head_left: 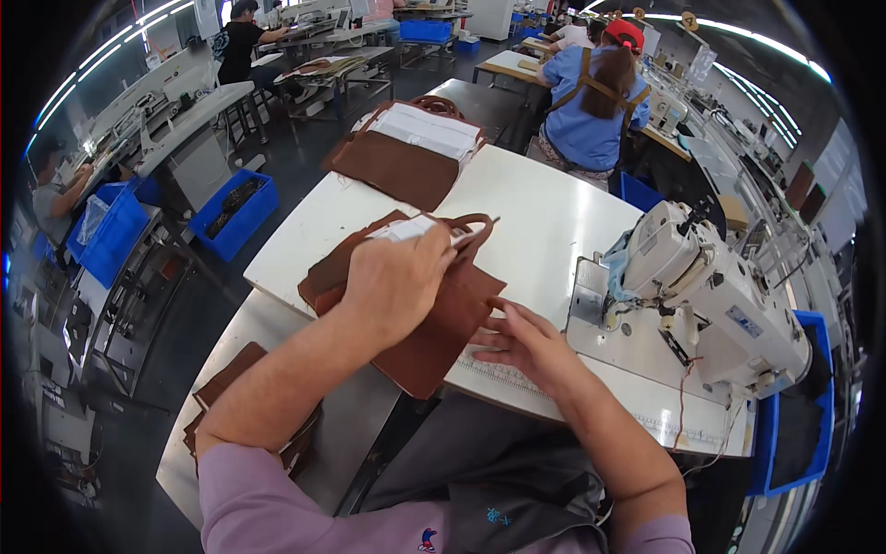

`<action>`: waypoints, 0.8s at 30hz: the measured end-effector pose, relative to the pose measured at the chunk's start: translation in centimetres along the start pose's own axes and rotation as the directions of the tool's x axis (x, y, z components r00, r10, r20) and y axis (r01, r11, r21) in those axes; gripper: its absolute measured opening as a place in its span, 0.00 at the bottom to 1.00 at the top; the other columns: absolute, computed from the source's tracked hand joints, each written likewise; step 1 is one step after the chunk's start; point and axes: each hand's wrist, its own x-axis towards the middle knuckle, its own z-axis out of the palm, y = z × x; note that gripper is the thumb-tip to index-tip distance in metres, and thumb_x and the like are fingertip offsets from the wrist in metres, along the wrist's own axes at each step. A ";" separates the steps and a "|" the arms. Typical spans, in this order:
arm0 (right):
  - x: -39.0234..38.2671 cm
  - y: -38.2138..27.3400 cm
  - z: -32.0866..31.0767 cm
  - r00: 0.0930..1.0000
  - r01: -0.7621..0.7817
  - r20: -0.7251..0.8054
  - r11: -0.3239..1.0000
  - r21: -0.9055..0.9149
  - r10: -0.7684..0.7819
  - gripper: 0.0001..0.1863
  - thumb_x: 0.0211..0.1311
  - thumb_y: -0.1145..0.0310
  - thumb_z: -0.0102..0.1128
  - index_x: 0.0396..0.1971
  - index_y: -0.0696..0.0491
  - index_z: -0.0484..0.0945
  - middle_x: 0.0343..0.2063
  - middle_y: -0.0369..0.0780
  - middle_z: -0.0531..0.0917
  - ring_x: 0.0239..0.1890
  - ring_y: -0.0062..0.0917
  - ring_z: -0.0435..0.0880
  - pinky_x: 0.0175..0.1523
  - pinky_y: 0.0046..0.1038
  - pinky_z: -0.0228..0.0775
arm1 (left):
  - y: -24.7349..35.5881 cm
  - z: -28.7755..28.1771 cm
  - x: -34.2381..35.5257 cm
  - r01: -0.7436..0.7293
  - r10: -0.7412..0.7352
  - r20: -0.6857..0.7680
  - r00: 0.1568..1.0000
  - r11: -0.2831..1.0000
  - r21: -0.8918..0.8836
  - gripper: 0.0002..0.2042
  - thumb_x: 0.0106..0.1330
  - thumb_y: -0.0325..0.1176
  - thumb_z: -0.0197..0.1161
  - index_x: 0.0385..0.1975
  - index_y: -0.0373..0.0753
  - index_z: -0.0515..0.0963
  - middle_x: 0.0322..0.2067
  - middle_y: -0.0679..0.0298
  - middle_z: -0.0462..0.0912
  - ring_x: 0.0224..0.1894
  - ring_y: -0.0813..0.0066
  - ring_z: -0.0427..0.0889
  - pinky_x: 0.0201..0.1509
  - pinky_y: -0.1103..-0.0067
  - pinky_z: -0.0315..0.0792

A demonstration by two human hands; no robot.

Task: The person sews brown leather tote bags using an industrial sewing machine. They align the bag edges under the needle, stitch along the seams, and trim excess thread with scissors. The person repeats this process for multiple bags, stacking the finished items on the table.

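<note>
"Lying where is the brown bag piece (452,319)?"

"Overhanging the near edge of the white tabletop (544,226), beside a sewing machine (738,314); a blue bin (250,229) stands leftward."

"Fingers?"

"Left hand (397,277): curled at the piece's top, pinch hidden; right hand (528,343): spread alongside."

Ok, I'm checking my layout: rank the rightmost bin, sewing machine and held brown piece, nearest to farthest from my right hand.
1. Held brown piece, left of the right hand.
2. Sewing machine, to the right.
3. Rightmost bin, beyond the machine.
</note>
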 end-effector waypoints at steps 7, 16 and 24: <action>7.0 2.5 5.0 0.968 0.220 -0.101 0.969 -0.115 -0.231 0.35 0.73 0.74 0.64 0.74 0.57 0.57 0.63 0.45 0.76 0.63 0.28 0.79 0.66 0.31 0.76 | -2.2 -1.4 -2.1 -0.035 0.033 -0.113 0.993 0.999 -0.021 0.06 0.65 0.32 0.72 0.33 0.41 0.81 0.23 0.60 0.83 0.23 0.55 0.80 0.29 0.65 0.72; 10.0 -3.0 5.9 0.846 0.531 0.191 0.753 -0.389 -0.498 0.31 0.71 0.81 0.59 0.72 0.55 0.65 0.61 0.44 0.80 0.63 0.24 0.79 0.68 0.27 0.71 | -8.4 -12.4 -4.6 0.246 -0.305 -0.581 0.754 0.952 -0.180 0.06 0.75 0.27 0.65 0.42 0.34 0.75 0.36 0.68 0.78 0.38 0.84 0.75 0.47 0.85 0.70; 20.3 -9.8 6.2 0.783 0.537 0.056 0.628 -0.563 -0.619 0.33 0.71 0.71 0.63 0.73 0.57 0.64 0.62 0.48 0.80 0.66 0.35 0.78 0.70 0.32 0.69 | -5.7 -17.7 -9.4 0.250 -0.304 -0.743 0.596 0.950 -0.188 0.11 0.81 0.38 0.57 0.46 0.35 0.74 0.41 0.67 0.77 0.44 0.80 0.75 0.55 0.81 0.67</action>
